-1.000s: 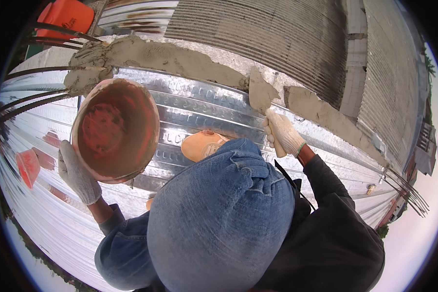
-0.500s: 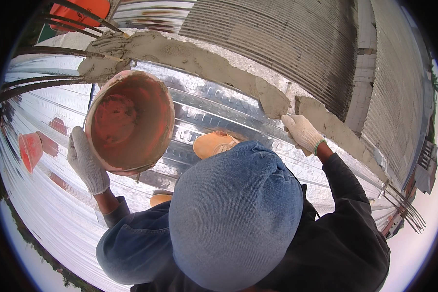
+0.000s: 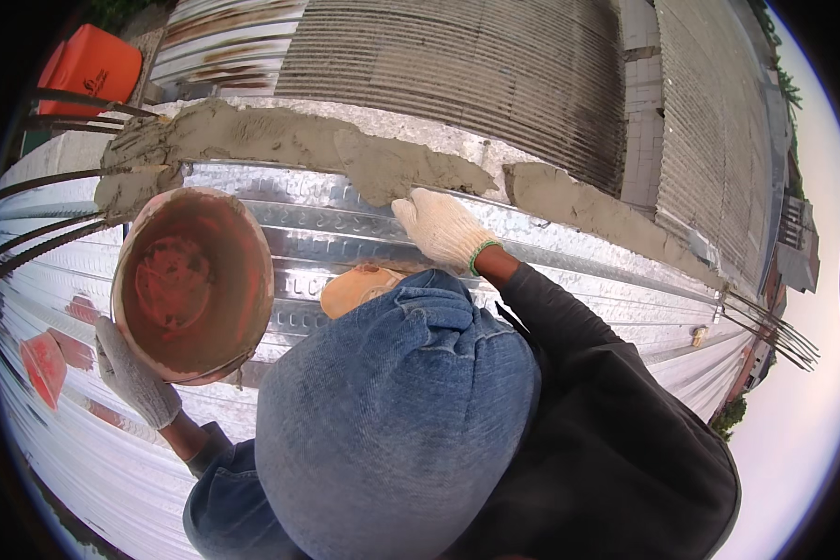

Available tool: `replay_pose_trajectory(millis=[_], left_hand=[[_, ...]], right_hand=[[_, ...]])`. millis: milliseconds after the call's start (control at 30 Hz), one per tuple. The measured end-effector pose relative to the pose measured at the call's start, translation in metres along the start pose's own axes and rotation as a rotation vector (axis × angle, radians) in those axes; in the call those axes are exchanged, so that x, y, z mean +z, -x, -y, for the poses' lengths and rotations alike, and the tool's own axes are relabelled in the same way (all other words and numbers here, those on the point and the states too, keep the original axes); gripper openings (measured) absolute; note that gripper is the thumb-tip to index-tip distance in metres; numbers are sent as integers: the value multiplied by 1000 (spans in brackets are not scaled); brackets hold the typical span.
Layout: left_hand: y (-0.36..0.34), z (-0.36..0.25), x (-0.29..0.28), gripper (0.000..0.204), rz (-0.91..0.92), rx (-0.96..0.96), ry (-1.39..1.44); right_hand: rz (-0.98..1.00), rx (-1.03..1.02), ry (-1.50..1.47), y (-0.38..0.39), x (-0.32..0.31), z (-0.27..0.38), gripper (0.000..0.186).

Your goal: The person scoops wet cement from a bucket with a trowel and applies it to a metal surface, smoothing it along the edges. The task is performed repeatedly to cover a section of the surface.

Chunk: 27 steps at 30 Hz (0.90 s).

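Observation:
My left hand [image 3: 138, 378], in a grey knit glove, holds a mortar-smeared reddish bucket [image 3: 191, 289] by its outer left side. The bucket's mouth is turned up toward me, and inside I see only a grey and red coating. My right hand [image 3: 443, 229], in a white knit glove with a green cuff, is closed on a trowel [image 3: 380, 175]. Its blade is coated with mortar and lies against the band of wet mortar [image 3: 261, 135] on the wall top; the handle is hidden in my fist.
Shiny ribbed metal decking [image 3: 317, 219] runs below the wall, under my tan boot [image 3: 359, 287]. Bare rebar [image 3: 75, 173] juts out at left, more [image 3: 765, 322] at right. A small red container [image 3: 43, 369] sits at left, an orange container [image 3: 89, 70] beyond the wall. Corrugated roofing [image 3: 457, 79] lies beyond.
My right hand has swept the trowel leftward along the mortar band. My left hand still holds the bucket. The whole view has shifted, moving the wall and bucket left and lower in the picture.

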State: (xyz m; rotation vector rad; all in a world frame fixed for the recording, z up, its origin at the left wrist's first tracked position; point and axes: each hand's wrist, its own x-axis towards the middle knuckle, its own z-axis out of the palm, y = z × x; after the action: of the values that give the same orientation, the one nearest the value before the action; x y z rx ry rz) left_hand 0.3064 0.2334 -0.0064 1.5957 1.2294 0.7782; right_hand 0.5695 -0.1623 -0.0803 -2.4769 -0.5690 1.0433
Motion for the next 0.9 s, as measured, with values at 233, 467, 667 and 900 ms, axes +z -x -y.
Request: replay_pose_trajectory(millis=[233,467,667,900], left_hand=[[3,-6,3,37,3,-40,-41],[2,-2,-2,39,4,-21,-37],[3,1,-7,40,11,83,-79],[4,-2,7,38,18,3,-43]], right_hand=[[-23,373,-48,86,-24,-113,54],[-263,643,-1189,134,-32,-180,50],[-111,689,-1162,110,3,-185,50],[-60,743,-936,102,8,-136,50]])
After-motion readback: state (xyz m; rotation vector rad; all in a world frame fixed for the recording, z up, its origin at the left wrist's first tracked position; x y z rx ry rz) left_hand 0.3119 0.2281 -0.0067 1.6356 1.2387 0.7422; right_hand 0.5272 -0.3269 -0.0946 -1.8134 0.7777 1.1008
